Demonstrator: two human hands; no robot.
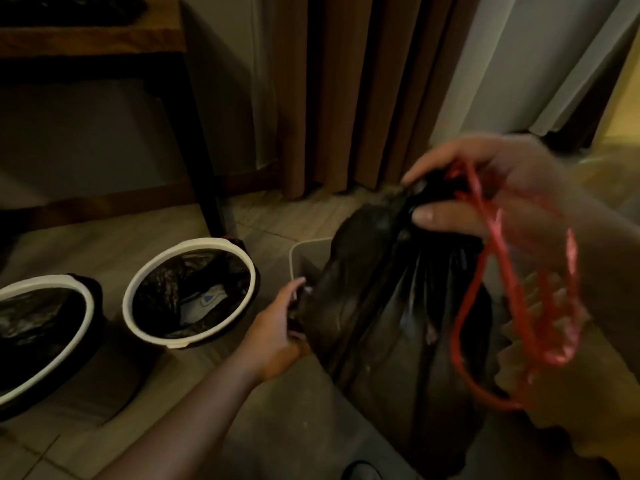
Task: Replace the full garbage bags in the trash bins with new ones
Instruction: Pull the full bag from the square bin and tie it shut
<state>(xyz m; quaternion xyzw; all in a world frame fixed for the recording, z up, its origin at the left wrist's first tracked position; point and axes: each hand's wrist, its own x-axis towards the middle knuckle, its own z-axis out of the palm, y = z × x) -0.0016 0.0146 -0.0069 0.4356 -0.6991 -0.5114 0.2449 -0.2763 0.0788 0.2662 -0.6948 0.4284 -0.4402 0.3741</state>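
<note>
Head view. Pinching the gathered neck of the black garbage bag (381, 306) between thumb and curled fingers of the right hand (485, 188), far right, with red drawstring (502, 289) loops draped over it and hanging. Bag standing in the grey bin (304, 251), near right. Against the bag's left side at the rim, the left hand (280, 327), fingers half bent; gripping or only touching, cannot tell. Left on the floor, a round white-rimmed bin (194, 242) and a leftmost bin (45, 281), both lined black.
</note>
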